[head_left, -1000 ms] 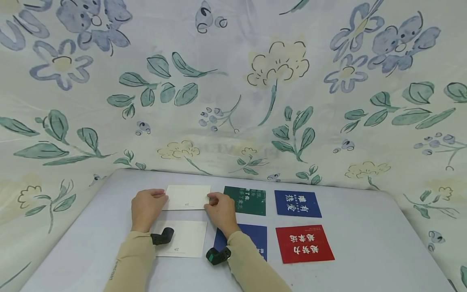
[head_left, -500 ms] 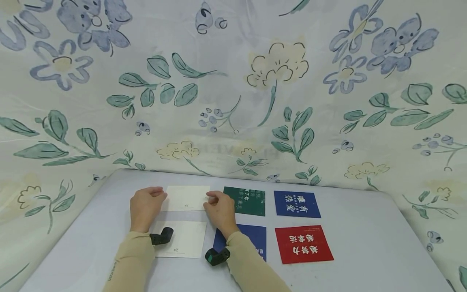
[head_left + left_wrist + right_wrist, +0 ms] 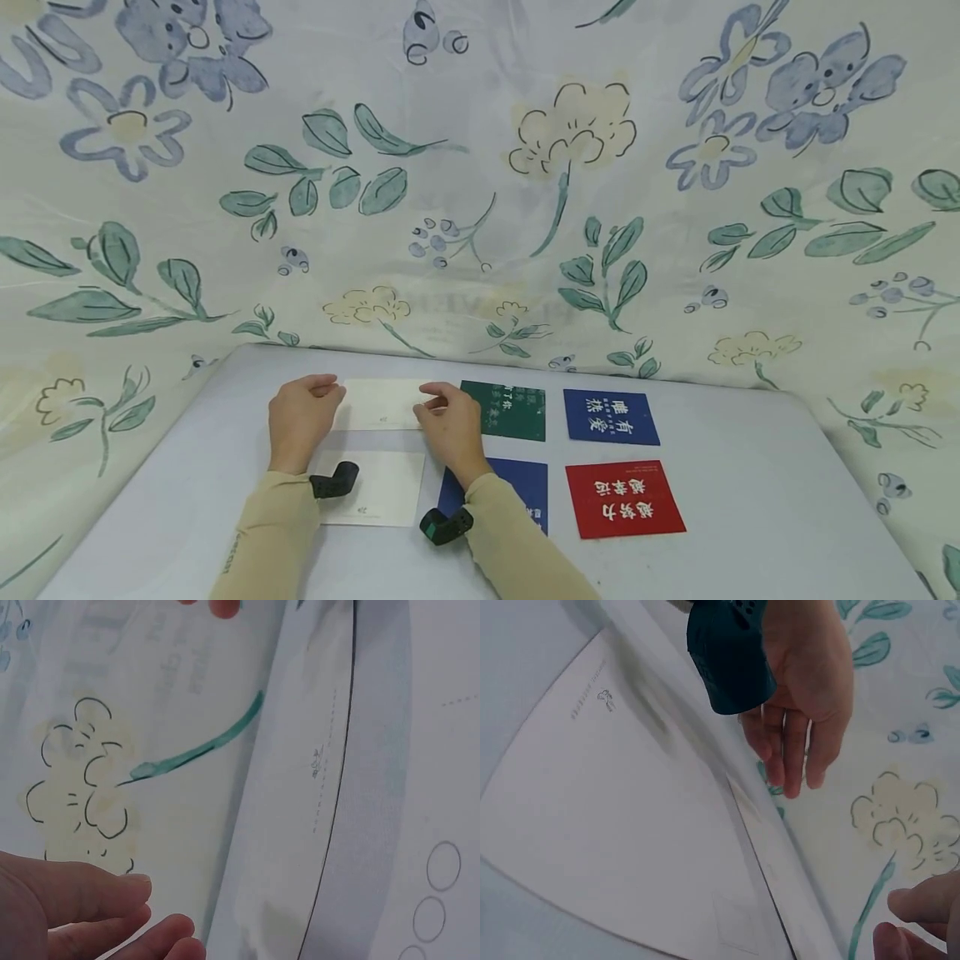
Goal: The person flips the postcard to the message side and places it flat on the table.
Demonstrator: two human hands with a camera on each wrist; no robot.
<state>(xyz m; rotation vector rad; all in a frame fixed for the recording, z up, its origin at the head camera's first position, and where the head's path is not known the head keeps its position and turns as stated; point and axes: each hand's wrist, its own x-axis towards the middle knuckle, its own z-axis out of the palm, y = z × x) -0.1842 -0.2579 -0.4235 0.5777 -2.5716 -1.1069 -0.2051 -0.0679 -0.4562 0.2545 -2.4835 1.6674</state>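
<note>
A blank-backed white card (image 3: 382, 405) lies in the far row on the left, between both hands. My left hand (image 3: 302, 423) hovers by its left edge, and the left wrist view shows relaxed fingers (image 3: 90, 904) with nothing between them. Over the card's right end is my right hand (image 3: 454, 427), its thumb and forefinger apart; in the right wrist view these fingers (image 3: 922, 915) hold nothing. Nearer the person lies a second white card (image 3: 386, 492), partly covered by the left wrist camera. The right forearm hides part of a blue card (image 3: 517, 483).
Right of the hands lie a green card (image 3: 521, 415), another blue card (image 3: 611, 418) and a red card (image 3: 626, 500), all with white lettering. A flower-patterned cloth (image 3: 480, 208) rises behind the white table (image 3: 757, 483).
My right hand has shifted slightly left and up, its fingers now over the white card's right end. The left hand has risen a little. The cards stay in place.
</note>
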